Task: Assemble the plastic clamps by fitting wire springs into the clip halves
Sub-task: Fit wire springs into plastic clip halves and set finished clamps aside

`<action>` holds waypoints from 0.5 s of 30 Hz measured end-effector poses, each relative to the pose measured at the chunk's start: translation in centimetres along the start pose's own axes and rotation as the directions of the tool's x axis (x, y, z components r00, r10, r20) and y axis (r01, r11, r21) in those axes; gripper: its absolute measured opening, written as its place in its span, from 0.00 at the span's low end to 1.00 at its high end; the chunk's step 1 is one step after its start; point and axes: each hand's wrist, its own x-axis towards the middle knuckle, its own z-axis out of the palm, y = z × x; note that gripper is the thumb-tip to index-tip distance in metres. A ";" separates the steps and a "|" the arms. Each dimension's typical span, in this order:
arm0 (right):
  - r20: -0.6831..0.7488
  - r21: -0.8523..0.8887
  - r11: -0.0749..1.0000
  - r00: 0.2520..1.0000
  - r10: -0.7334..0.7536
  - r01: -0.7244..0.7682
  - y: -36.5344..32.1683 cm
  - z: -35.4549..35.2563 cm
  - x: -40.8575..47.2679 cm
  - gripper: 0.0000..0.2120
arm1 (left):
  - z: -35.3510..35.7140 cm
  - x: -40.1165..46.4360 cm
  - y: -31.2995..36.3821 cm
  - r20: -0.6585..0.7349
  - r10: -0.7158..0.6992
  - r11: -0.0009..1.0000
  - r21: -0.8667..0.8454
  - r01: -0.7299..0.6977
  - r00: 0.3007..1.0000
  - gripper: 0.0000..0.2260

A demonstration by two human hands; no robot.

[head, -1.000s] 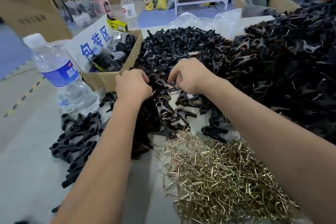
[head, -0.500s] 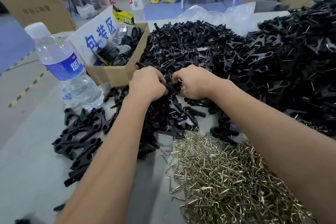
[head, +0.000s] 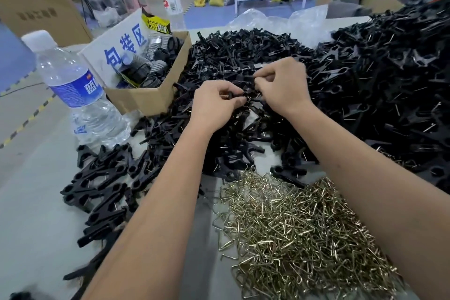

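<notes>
The left hand (head: 216, 102) and right hand (head: 283, 87), fingers curled, together pinch a black clip half (head: 247, 95) above the heap of clip halves (head: 243, 56). Brass wire springs (head: 299, 234) lie piled on the table (head: 31, 214) nearer the person.

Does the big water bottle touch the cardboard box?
Apart. The head view shows bare table between the water bottle and the cardboard box.

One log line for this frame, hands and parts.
left hand: pinches black plastic clip half | right hand: pinches same | brass-coloured wire spring pile: untouched
</notes>
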 end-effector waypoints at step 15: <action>-0.006 0.362 0.918 0.984 0.178 -0.164 1.9 -4.0 -8.5 0.06 | 1.3 -3.8 1.0 -0.174 -0.113 0.850 -0.527 0.005 0.978 0.05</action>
